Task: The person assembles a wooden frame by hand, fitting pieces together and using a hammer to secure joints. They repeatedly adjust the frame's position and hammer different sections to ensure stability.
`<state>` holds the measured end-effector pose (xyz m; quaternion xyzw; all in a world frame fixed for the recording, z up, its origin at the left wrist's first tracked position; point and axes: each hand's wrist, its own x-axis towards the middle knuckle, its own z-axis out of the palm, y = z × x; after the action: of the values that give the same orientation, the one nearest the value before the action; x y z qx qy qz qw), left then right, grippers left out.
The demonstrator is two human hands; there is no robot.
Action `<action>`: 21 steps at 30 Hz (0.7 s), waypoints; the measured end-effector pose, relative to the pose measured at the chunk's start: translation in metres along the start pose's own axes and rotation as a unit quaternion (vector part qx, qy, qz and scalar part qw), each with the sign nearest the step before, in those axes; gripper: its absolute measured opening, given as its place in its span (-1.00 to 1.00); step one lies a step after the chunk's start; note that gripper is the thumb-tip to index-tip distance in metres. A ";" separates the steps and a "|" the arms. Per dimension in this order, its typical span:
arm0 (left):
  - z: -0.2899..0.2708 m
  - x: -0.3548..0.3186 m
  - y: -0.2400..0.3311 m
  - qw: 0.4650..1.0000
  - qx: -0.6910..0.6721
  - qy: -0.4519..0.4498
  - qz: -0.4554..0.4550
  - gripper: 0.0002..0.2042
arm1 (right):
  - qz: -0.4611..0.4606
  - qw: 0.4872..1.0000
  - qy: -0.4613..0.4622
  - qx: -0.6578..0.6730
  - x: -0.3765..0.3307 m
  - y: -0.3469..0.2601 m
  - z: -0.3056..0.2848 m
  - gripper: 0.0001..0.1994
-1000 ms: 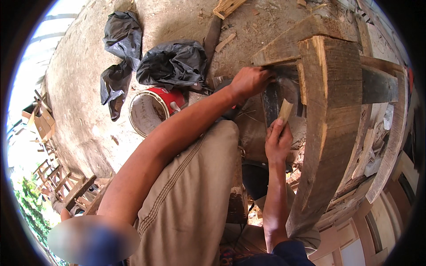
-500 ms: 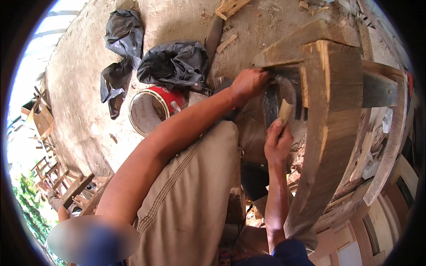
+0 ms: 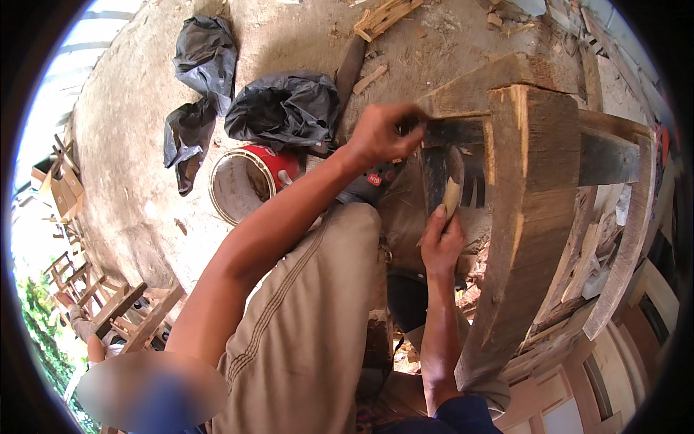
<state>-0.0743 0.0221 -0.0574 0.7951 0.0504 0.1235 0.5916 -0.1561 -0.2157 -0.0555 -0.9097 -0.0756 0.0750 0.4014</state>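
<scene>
While thick curved weathered timber frame (image 3: 531,217) crowds your right, left hand (image 3: 382,134) pinches its dark crossbar (image 3: 455,132); right hand (image 3: 441,242) grips small pale wooden wedge (image 3: 451,197) just below.

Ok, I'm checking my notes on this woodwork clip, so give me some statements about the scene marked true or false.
1. The left hand rests on the dark crosspiece of the wooden frame. True.
2. The right hand holds a hammer. False: it holds a small pale piece of wood.
3. A red bucket lies on the ground. True.
4. The black plastic bags lie inside the bucket. False: they lie on the ground beside it.
</scene>
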 end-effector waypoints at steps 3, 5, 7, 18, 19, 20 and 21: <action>-0.016 0.054 0.045 0.971 -0.134 0.177 0.085 -0.78 | 0.016 0.998 -0.003 0.055 -0.006 0.004 0.005 -0.56; -0.020 0.091 0.091 0.954 -0.174 0.180 0.164 -0.59 | 0.047 0.991 -0.017 0.124 -0.007 -0.007 0.004 -0.55; -0.014 0.111 0.118 0.963 -0.226 0.073 0.126 -0.42 | 0.064 0.987 -0.013 0.145 -0.007 -0.011 0.004 -0.54; -0.009 0.115 0.115 0.959 -0.252 -0.006 0.129 -0.36 | 0.105 0.980 -0.024 0.170 0.006 -0.022 -0.004 -0.55; -0.008 0.115 0.116 0.956 -0.261 -0.002 0.132 -0.38 | 0.094 0.982 -0.028 0.160 0.008 -0.019 -0.005 -0.56; -0.009 0.114 0.116 0.953 -0.269 0.002 0.135 -0.39 | 0.082 0.985 -0.031 0.149 0.009 -0.014 -0.004 -0.56; -0.008 0.115 0.110 0.958 -0.214 0.013 0.193 -0.52 | 0.069 0.987 -0.036 0.140 0.013 -0.014 -0.003 -0.57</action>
<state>0.0273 0.0227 0.0653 0.6429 -0.1238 0.2535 0.7121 -0.1436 -0.2055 -0.0441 -0.8441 -0.0152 0.1451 0.5159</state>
